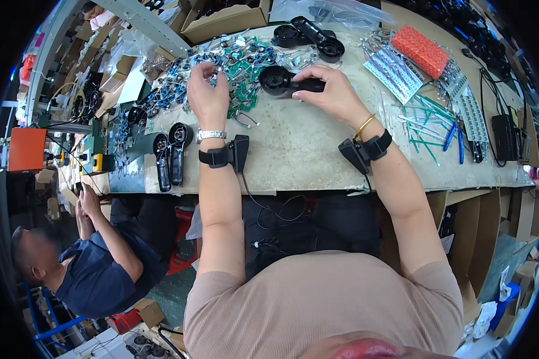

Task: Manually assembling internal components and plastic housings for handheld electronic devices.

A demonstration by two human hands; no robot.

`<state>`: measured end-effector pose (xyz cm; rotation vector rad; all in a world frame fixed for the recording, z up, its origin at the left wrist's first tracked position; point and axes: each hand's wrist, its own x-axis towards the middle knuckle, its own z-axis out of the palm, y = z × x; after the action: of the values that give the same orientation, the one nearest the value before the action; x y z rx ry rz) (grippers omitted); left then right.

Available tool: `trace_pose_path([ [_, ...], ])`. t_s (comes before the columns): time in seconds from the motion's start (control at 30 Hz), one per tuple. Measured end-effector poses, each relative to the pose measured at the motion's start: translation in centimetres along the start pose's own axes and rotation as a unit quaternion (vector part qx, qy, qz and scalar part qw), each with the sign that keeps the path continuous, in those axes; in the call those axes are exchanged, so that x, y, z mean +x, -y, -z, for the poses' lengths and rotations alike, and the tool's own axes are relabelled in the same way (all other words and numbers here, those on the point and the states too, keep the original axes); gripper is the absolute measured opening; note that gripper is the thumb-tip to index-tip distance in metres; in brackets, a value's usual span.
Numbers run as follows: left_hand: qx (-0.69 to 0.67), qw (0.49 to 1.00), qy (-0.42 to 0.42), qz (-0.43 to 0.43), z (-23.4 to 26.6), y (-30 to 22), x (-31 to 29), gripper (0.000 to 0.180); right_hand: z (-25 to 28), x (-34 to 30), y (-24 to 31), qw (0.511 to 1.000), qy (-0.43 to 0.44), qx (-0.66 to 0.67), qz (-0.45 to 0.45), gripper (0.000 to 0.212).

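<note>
My right hand (329, 90) grips a black handheld fan housing (276, 81) by its handle, above the middle of the worktable. The round head of the housing points left. My left hand (208, 93) is over the near side of a heap of small circuit boards with blue and green parts and wires (245, 57). Its fingers are loosely curled with the thumb apart, and nothing shows between them. Two more black fan housings (178, 152) lie at the table's front edge, left of my left forearm. Others (323, 43) lie behind the heap.
On the right are a red bubble-wrapped block (419, 51), a sheet of small parts (393, 75), green and white strips (422, 131) and blue-handled pliers (455, 142). A cardboard box (224, 24) stands at the back. A co-worker (102, 263) sits at left. Thin cables hang below my wrists.
</note>
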<state>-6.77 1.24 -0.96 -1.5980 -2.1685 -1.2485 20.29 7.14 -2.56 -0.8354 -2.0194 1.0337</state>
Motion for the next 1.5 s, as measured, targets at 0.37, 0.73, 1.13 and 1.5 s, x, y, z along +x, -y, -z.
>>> trace_pose_path([
  [0.37, -0.225, 0.967, -0.098, -0.069, -0.2, -1.2, 0.1, 0.028, -0.6, -0.2, 0.0, 0.999, 0.045, -0.007, 0.014, 0.03],
  [0.73, -0.354, 0.935, -0.021, -0.026, -0.7, -3.6, -1.2, 0.022, -0.4, 0.3, -0.4, 0.993, -0.053, 0.104, -0.031, 0.019],
  [1.13, 0.022, 0.993, -0.01, -0.119, 0.3, -1.1, -0.9, 0.021, -0.2, 0.2, -0.8, 0.998, -0.034, 0.04, -0.033, 0.017],
  [1.5, 0.068, 0.971, 0.16, -0.167, 2.1, -0.3, -1.8, 0.025, -0.5, 0.1, -0.4, 0.99, 0.031, 0.097, -0.1, 0.017],
])
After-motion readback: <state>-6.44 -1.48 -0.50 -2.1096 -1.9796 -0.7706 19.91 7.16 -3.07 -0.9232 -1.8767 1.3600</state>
